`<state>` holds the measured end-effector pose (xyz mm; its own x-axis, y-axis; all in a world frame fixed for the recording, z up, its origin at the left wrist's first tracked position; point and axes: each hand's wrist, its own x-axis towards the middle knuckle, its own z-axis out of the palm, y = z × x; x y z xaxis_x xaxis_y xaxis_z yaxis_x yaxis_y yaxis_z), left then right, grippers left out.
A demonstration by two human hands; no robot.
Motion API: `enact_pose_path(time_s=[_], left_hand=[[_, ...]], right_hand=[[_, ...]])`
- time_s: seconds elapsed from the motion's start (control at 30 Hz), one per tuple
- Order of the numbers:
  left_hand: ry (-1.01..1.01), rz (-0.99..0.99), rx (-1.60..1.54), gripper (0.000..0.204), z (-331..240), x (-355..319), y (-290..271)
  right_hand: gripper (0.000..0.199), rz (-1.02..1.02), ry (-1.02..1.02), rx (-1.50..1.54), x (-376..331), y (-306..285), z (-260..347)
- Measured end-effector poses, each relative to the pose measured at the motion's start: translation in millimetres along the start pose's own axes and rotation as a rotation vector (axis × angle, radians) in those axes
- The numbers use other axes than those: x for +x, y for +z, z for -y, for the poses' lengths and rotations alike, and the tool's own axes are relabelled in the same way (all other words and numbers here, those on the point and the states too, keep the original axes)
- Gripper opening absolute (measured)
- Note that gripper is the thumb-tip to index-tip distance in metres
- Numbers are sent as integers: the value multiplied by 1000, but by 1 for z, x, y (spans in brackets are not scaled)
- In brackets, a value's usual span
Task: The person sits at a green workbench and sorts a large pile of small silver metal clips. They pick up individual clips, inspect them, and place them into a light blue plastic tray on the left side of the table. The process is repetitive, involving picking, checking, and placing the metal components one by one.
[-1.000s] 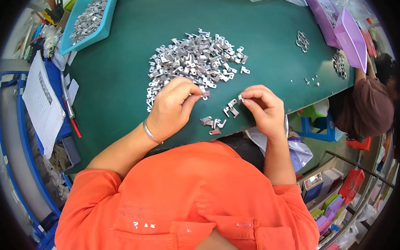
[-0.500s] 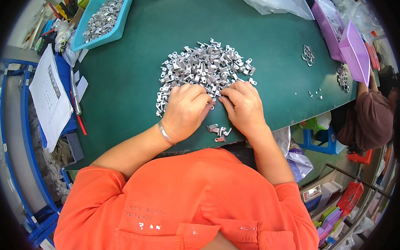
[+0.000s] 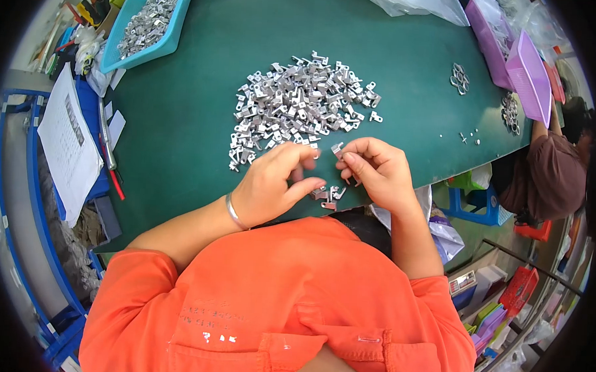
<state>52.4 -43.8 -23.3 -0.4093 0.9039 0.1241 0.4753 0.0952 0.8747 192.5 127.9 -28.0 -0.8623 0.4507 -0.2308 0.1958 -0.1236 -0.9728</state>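
A pile of small bent metal brackets (image 3: 301, 97) lies on the green tabletop, each piece with holes in its tabs. My right hand (image 3: 380, 172) pinches one metal bracket (image 3: 337, 150) between thumb and forefinger, just off the pile's near right edge. Across from it, my left hand (image 3: 268, 185) has thumb and forefinger spread apart. Its forefinger tip is close to the pile's near edge; the curled fingers behind are partly hidden. A small group of brackets (image 3: 330, 199) sits near the table's front edge, beside my left thumb.
At the far left stands a blue basket (image 3: 178, 34) of metal pieces. Written sheets (image 3: 69, 145) and a red pen (image 3: 118, 185) lie along the left side. Purple baskets (image 3: 530, 79) and metal rings (image 3: 459, 79) are at the right, where another person (image 3: 554, 172) sits. A clear plastic bag (image 3: 419, 5) lies at the back.
Both hands have drawn back from the pile toward me. My right hand now lifts a bracket into view, and my left thumb and forefinger have spread apart.
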Motion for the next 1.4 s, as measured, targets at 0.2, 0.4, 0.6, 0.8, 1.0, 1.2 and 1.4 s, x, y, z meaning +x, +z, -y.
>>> enact_pose_path(time_s=[0.2,0.4,0.6,0.8,1.0,1.2,1.4], left_hand=[[6,-5,-275,34,9,11,7],[16,-144,-208,26,5,9,-2],[227,-758,440,12,43,69,-117],[-182,-802,835,24,128,83,-246],[170,-866,738,15,84,87,-161],[455,-234,485,18,21,73,-35],[395,-130,669,17,24,78,4]], right_hand=[[6,96,-162,-231,-2,2,10],[21,-283,-559,-827,28,3,-8],[30,-234,-455,-774,30,-4,-9],[29,-239,-631,-866,38,6,-6],[22,-273,-716,-903,40,-4,-11],[22,-271,-746,-906,41,-5,-8],[15,-282,-726,-950,45,-1,-2]])
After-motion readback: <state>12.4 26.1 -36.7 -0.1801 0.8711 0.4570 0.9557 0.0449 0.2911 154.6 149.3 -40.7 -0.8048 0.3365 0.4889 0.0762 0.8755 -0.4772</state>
